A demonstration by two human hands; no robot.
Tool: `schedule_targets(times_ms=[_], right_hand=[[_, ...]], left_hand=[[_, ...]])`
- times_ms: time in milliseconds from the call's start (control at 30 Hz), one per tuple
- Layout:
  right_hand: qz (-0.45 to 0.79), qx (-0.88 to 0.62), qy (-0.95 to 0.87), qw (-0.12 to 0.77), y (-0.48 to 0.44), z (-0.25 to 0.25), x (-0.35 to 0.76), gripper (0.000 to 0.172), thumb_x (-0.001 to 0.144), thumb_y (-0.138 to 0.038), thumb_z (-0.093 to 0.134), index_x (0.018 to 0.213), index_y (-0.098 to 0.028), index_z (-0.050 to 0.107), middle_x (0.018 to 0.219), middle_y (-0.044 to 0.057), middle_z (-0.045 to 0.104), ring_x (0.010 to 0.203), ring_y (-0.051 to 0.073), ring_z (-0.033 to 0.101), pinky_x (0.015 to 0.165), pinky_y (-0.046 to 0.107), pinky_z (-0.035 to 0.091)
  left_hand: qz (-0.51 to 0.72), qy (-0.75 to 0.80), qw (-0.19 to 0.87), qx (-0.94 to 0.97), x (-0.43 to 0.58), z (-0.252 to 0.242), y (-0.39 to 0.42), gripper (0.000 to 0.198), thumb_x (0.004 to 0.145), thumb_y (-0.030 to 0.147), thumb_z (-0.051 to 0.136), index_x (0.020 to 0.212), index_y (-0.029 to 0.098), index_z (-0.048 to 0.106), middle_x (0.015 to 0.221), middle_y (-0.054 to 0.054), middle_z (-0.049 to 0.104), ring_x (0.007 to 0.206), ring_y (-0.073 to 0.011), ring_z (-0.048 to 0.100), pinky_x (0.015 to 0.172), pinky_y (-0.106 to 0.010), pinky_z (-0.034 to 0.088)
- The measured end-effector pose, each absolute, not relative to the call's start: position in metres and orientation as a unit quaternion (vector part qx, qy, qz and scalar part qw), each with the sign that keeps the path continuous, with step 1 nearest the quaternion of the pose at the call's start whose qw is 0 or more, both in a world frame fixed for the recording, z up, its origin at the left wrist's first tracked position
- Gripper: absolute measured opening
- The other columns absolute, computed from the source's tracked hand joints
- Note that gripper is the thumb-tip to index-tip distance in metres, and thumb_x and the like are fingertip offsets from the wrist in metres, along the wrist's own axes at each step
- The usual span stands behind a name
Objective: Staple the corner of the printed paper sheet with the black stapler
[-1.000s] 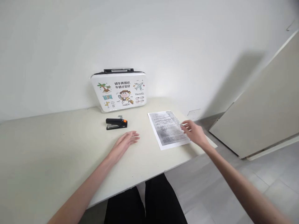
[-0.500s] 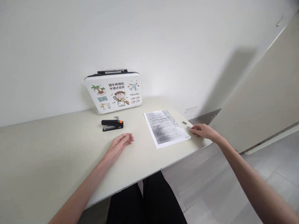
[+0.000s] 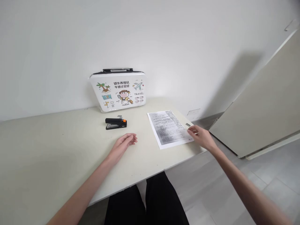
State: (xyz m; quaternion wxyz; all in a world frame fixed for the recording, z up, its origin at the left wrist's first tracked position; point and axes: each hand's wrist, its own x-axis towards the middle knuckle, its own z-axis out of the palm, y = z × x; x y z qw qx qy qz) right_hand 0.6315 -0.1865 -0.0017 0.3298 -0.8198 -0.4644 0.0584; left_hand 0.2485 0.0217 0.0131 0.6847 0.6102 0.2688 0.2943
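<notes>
My left hand [image 3: 123,143] rests on the pale table [image 3: 47,147] with its fingers loosely apart and nothing in them. It lies a little in front of a black stapler [image 3: 116,123] with an orange tip. My right hand [image 3: 200,136] sits at the right edge of a printed sheet of paper [image 3: 169,128], near the table's right corner. Its fingertips are pinched together on a small grey strip [image 3: 194,132]. A second small grey strip [image 3: 188,125] lies on the table just beyond the hand.
A white carry case [image 3: 119,92] with cartoon travel pictures and a black handle leans against the wall behind the stapler. A pale door or panel [image 3: 264,106] stands to the right of the table. My dark-trousered legs [image 3: 145,203] show below the table's front edge.
My right hand left the paper, reached the grey strips at its right edge, and now pinches one. My left hand stays on the table. The view shifted slightly.
</notes>
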Motion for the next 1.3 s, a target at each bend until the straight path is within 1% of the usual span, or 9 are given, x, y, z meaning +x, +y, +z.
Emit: schedule_targets(times_ms=[100,200,333,467,633,767,900,1100,1300], right_hand=[[0.020,-0.765,-0.560,0.316,-0.169,-0.008,0.598,0.042,0.099,-0.056,0.051,0.121,-0.023,0.067,0.130,0.013,0.070,0.120,0.030,0.067,0.097,0.043,0.056],[0.014,-0.749,-0.607,0.265,-0.153,-0.016,0.576,0.053,0.103,-0.058,0.044,0.143,-0.025,0.058,0.157,0.012,0.052,0.149,0.034,0.043,0.119,0.055,0.040],[0.038,-0.755,-0.623,0.200,-0.145,-0.022,0.558,0.058,0.106,-0.060,0.036,0.152,-0.029,0.052,0.166,0.008,0.040,0.158,0.034,0.028,0.125,0.060,0.027],[0.022,-0.742,-0.641,0.193,-0.159,-0.020,0.530,0.054,0.105,-0.059,0.042,0.149,-0.031,0.057,0.163,0.007,0.045,0.154,0.035,0.036,0.122,0.061,0.034],[0.023,-0.689,-0.699,0.188,-0.194,-0.007,0.467,0.050,0.103,-0.055,0.052,0.148,-0.036,0.057,0.162,0.005,0.047,0.150,0.036,0.042,0.116,0.061,0.043],[0.056,-0.642,-0.738,0.198,-0.201,0.011,0.415,0.054,0.100,-0.055,0.058,0.149,-0.035,0.057,0.161,0.008,0.047,0.148,0.041,0.043,0.113,0.064,0.045],[0.166,-0.562,-0.775,0.237,-0.179,0.032,0.393,0.036,0.104,-0.045,0.055,0.138,-0.038,0.065,0.141,0.004,0.067,0.134,0.030,0.059,0.111,0.053,0.051],[0.233,-0.543,-0.728,0.348,-0.110,0.029,0.402,0.027,0.103,-0.040,0.052,0.119,-0.031,0.072,0.122,0.004,0.075,0.114,0.026,0.069,0.101,0.046,0.055],[0.264,-0.605,-0.582,0.475,-0.024,-0.004,0.417,0.029,0.095,-0.048,0.054,0.098,-0.024,0.069,0.104,0.006,0.078,0.093,0.021,0.073,0.091,0.038,0.055]], left_hand=[[0.297,0.271,0.679,0.614,0.249,0.013,0.020,0.035,0.091,0.050,0.073,0.107,0.019,0.076,0.107,-0.010,0.069,0.102,-0.0244,0.064,0.095,-0.040,0.049],[0.298,0.275,0.678,0.614,0.249,0.014,0.018,0.034,0.090,0.049,0.073,0.105,0.019,0.075,0.106,-0.009,0.070,0.101,-0.0244,0.065,0.092,-0.039,0.050],[0.299,0.270,0.663,0.631,0.247,0.014,0.015,0.032,0.093,0.049,0.069,0.104,0.020,0.074,0.106,-0.009,0.071,0.100,-0.0244,0.066,0.090,-0.038,0.050],[0.295,0.277,0.610,0.681,0.242,0.015,0.011,0.031,0.095,0.050,0.063,0.104,0.022,0.073,0.102,-0.008,0.073,0.098,-0.0252,0.067,0.090,-0.039,0.051],[0.302,0.248,0.421,0.819,0.242,0.018,0.006,0.025,0.100,0.042,0.056,0.108,0.025,0.073,0.115,-0.009,0.073,0.112,-0.0291,0.065,0.099,-0.044,0.049],[0.266,0.197,0.327,0.885,0.234,0.014,0.001,0.033,0.101,0.042,0.057,0.129,0.027,0.068,0.141,-0.010,0.064,0.144,-0.0319,0.045,0.121,-0.051,0.032],[0.216,0.236,0.327,0.889,0.196,0.006,0.003,0.051,0.096,0.049,0.067,0.143,0.030,0.061,0.160,-0.007,0.050,0.156,-0.0340,0.029,0.126,-0.054,0.023],[0.187,0.293,0.282,0.894,0.112,0.009,0.027,0.044,0.095,0.051,0.067,0.135,0.035,0.070,0.159,-0.002,0.052,0.155,-0.0346,0.031,0.128,-0.053,0.018],[0.249,0.412,0.221,0.848,0.055,0.009,0.034,0.046,0.097,0.056,0.058,0.132,0.030,0.071,0.152,-0.005,0.059,0.148,-0.0322,0.043,0.126,-0.048,0.026]])
